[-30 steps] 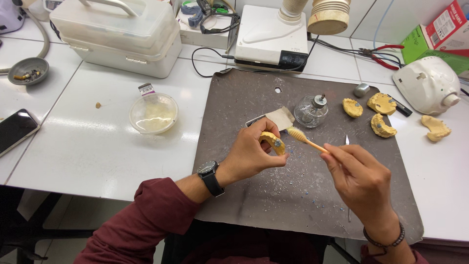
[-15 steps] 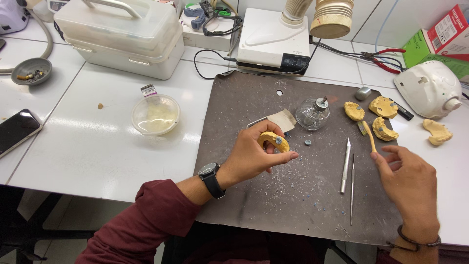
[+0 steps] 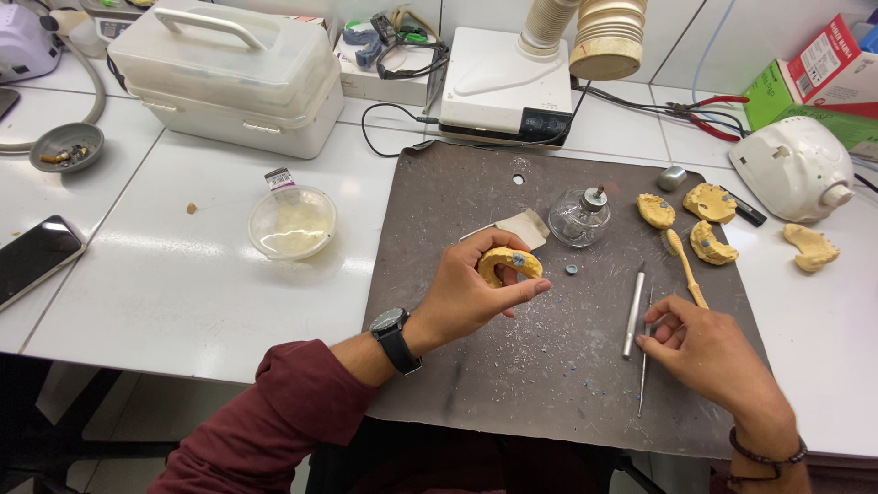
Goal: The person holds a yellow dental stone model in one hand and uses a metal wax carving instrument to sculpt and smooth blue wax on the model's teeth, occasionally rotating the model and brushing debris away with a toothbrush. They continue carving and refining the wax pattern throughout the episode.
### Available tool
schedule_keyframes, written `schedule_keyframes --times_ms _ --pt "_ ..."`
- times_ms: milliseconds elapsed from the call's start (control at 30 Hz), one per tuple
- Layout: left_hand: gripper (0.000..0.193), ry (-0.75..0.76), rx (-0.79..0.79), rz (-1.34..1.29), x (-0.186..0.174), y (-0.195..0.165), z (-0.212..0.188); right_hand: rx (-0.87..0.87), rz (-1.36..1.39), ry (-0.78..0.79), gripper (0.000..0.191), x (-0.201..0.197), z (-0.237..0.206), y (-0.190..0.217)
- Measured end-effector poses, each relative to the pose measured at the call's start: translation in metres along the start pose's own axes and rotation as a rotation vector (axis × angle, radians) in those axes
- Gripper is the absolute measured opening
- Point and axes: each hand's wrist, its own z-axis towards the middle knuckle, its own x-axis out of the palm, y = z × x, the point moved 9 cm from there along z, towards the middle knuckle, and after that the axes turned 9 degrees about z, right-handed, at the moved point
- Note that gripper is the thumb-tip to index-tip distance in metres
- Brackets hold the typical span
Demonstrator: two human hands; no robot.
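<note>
- The left hand (image 3: 471, 297) sits at the centre of the frame, over the dark mat (image 3: 476, 384), fingers curled round a yellow cast (image 3: 509, 263) that it holds clear of the mat.
- The right hand (image 3: 709, 352) lies at lower right, fingertips on a thin metal tool (image 3: 643, 366) lying on the mat; whether it pinches the tool, I cannot tell.
- Just left of that tool lies a thicker metal rod (image 3: 633, 314).
- A brush (image 3: 684, 265) with a yellow handle lies just above the right hand, its head toward the upper right.
- Three more casts (image 3: 711, 201) sit near the mat's upper right corner, and another lies off the mat on the white table (image 3: 165, 284).
- A glass burner (image 3: 579, 215) stands above the held cast, a paper scrap (image 3: 523, 227) just to its left.
- Left of the mat sits a round lidded tub (image 3: 292, 222); a phone (image 3: 37, 256) lies at the far left edge.
</note>
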Motion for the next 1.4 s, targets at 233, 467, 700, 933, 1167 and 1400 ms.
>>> schedule_keyframes --times_ms 233,467,700,933,1167,1400 --pt "0.041 -0.034 0.093 0.135 -0.003 -0.009 -0.005 0.076 -0.109 -0.133 0.026 -0.005 0.004 -0.014" --pt "0.039 -0.021 0.015 0.121 -0.001 -0.002 -0.003 -0.588 1.063 -0.244 0.034 -0.067 -0.020 -0.014" --pt "0.034 -0.105 0.247 0.266 -0.006 -0.021 -0.009 -0.890 1.521 -0.042 0.009 -0.087 -0.036 0.025" --pt "0.033 -0.065 0.364 0.247 -0.005 -0.029 -0.015 -0.911 1.327 0.111 0.051 -0.062 -0.052 0.129" --pt "0.039 -0.134 0.414 0.295 -0.011 -0.035 -0.016 -0.981 0.885 -0.025 0.021 -0.022 -0.049 0.180" --pt "0.046 -0.155 0.477 0.274 -0.010 -0.032 -0.017 -1.107 0.805 -0.085 0.019 -0.004 -0.061 0.186"
